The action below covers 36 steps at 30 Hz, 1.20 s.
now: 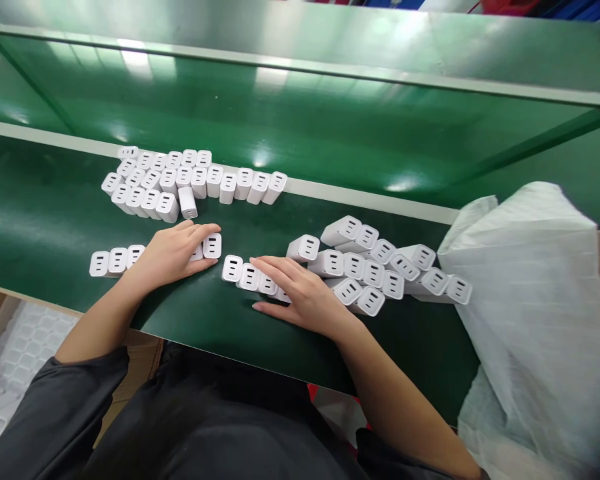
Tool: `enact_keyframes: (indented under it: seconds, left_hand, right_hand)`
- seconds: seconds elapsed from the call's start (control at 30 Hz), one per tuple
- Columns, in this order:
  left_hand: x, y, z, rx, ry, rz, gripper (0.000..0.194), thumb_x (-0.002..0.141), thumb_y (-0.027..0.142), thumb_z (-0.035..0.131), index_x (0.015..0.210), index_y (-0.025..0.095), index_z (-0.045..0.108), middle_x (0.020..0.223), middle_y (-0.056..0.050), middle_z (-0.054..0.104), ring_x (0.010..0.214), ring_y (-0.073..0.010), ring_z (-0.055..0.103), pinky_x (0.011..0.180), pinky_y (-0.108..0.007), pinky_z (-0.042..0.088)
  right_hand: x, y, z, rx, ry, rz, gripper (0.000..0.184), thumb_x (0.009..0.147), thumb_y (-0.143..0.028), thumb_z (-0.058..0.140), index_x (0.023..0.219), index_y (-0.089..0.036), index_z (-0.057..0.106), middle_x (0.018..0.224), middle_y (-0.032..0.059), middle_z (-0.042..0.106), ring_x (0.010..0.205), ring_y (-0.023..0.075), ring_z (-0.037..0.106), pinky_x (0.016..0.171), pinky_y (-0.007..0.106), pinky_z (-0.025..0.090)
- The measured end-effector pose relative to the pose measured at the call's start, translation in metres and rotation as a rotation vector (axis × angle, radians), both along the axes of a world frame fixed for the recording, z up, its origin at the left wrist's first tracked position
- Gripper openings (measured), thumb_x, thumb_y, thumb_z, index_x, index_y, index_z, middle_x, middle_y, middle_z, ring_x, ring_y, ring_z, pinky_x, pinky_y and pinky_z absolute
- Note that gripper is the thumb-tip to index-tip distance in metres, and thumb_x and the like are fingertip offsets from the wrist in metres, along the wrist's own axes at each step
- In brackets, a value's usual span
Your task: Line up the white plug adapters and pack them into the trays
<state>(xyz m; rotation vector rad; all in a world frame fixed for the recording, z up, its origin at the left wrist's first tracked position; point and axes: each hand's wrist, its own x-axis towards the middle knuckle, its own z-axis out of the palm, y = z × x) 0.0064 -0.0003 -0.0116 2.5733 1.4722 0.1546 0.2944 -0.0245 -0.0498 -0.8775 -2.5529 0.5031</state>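
Note:
Two short rows of white USB chargers lie under my hands on the green tabletop, port faces turned up toward me. My left hand (173, 252) is closed around one row, fingers along its far side and thumb along its near side. The end charger (212, 246) shows between thumb and forefinger; the palm hides some of the row. My right hand (303, 293) grips the other row the same way, fingers over the top and thumb below. That row's left end charger (233, 269) sticks out beyond the fingertips, apart from the left hand's row.
A block of several chargers (168, 180) stands near the back ledge (330, 191). Another loose group (373, 272) lies at right, beside a white foam bag (525, 287). A white moulded tray (35, 333) sits below the table's front edge at left.

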Motion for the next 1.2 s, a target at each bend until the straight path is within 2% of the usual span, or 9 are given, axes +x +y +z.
enact_keyframes:
  seconds: [0.13,0.23,0.4,0.63,0.77,0.87,0.97,1.07,1.2]
  left_hand:
    - [0.005,0.001,-0.007,-0.026,-0.042,0.004,0.062,0.09,0.046,0.063,0.143,0.02,0.042,0.132,-0.009,0.061,0.113,-0.0252,0.061,0.083,-0.034,0.052]
    - [0.002,0.001,-0.007,-0.064,-0.063,-0.024,0.074,0.089,0.047,0.065,0.15,0.021,0.032,0.147,-0.011,0.049,0.125,-0.0264,0.055,0.092,-0.035,0.051]
    - [-0.008,0.004,-0.006,-0.126,-0.067,-0.06,0.083,0.088,0.047,0.067,0.155,0.026,0.022,0.149,-0.01,0.046,0.126,-0.0269,0.055,0.094,-0.035,0.051]
    - [-0.01,0.009,-0.015,-0.151,-0.191,-0.125,0.079,0.089,0.048,0.063,0.154,0.026,0.023,0.149,-0.011,0.044,0.129,-0.0273,0.053,0.102,-0.037,0.048]
    - [-0.012,0.012,-0.018,-0.195,-0.207,-0.052,0.086,0.084,0.055,0.066,0.152,0.018,0.028,0.147,-0.016,0.046,0.131,-0.0312,0.051,0.106,-0.042,0.045]
    - [-0.015,0.014,-0.019,-0.228,-0.176,-0.027,0.084,0.085,0.056,0.064,0.151,0.015,0.031,0.144,-0.016,0.05,0.13,-0.031,0.052,0.106,-0.041,0.046]
    - [-0.016,0.013,-0.02,-0.234,-0.141,0.003,0.088,0.085,0.056,0.063,0.155,0.018,0.025,0.146,-0.016,0.048,0.131,-0.0317,0.052,0.105,-0.041,0.046]
    - [-0.016,0.012,-0.019,-0.233,-0.118,0.037,0.093,0.084,0.06,0.062,0.157,0.02,0.022,0.15,-0.016,0.045,0.133,-0.0327,0.049,0.106,-0.042,0.045]
    - [-0.013,0.009,-0.014,-0.234,-0.118,0.006,0.089,0.085,0.066,0.06,0.154,0.021,0.029,0.148,-0.015,0.047,0.132,-0.0314,0.05,0.105,-0.042,0.045]
  right_hand:
    - [0.002,-0.001,0.008,0.016,0.08,-0.007,0.073,0.087,-0.052,0.069,0.146,-0.02,0.041,0.14,0.0171,0.053,0.126,0.0315,0.055,0.103,0.049,0.051]
    - [0.003,0.0,0.013,0.029,0.155,-0.06,0.057,0.093,-0.042,0.065,0.142,-0.023,0.045,0.138,0.0152,0.056,0.125,0.0287,0.056,0.103,0.047,0.051]
    - [-0.006,0.001,0.025,0.004,0.248,-0.157,0.038,0.098,-0.027,0.057,0.135,-0.024,0.052,0.131,0.0113,0.061,0.121,0.0235,0.06,0.101,0.042,0.053]
    - [-0.058,0.034,0.056,0.038,-0.012,-0.015,0.036,0.096,-0.028,0.056,0.13,-0.016,0.056,0.128,0.0119,0.064,0.117,0.0261,0.059,0.099,0.042,0.051]
    - [-0.09,0.061,0.065,-0.026,-0.248,-0.049,0.037,0.089,-0.029,0.066,0.122,-0.014,0.058,0.118,0.0129,0.066,0.109,0.0281,0.061,0.089,0.04,0.05]
    - [-0.101,0.069,0.065,-0.128,-0.317,-0.046,0.04,0.088,-0.033,0.068,0.12,-0.014,0.054,0.112,0.0113,0.068,0.102,0.0265,0.063,0.08,0.035,0.048]
    - [-0.099,0.071,0.063,-0.204,-0.301,-0.05,0.042,0.089,-0.031,0.065,0.126,-0.017,0.05,0.113,0.0091,0.069,0.099,0.0246,0.065,0.075,0.031,0.046]
    - [-0.084,0.077,0.059,-0.179,-0.309,-0.118,0.042,0.09,-0.03,0.063,0.129,-0.018,0.051,0.117,0.0085,0.07,0.101,0.025,0.066,0.078,0.032,0.047]
    - [-0.05,0.091,0.058,-0.135,-0.398,-0.248,0.03,0.093,-0.029,0.056,0.12,-0.018,0.061,0.123,0.0079,0.069,0.108,0.0263,0.065,0.083,0.034,0.049]
